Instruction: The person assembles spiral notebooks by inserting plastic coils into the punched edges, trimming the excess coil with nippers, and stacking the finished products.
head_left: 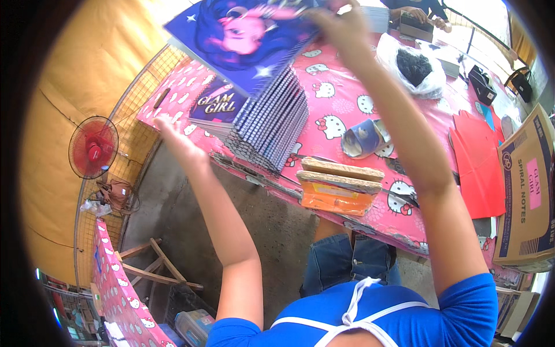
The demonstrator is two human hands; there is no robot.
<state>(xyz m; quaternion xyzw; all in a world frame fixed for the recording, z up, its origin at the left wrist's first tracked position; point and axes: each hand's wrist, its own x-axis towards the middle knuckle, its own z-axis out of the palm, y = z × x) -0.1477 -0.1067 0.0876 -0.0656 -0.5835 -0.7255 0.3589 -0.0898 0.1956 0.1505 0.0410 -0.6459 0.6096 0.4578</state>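
My right hand (342, 32) is raised over the far side of the table, gripping the right edge of a purple-blue spiral notebook (231, 43) with a drawn portrait and stars on its cover. That notebook is tilted above a tall stack of spiral notebooks (272, 130), whose bindings face the near right. Whether it touches the top of the pile, I cannot tell. Left of the stack, my left hand (184, 144) is open, its fingers stretched out, holding nothing.
A pink patterned cloth covers the table (332, 89). On it lie an orange block with cardboard layers (338, 188), a tape roll (363, 139), a white plastic bag (410, 63) and red sheets (477, 165). A carton (529, 196) stands right; a co-worker's hands (425, 17) are beyond. A red fan (93, 147) stands left.
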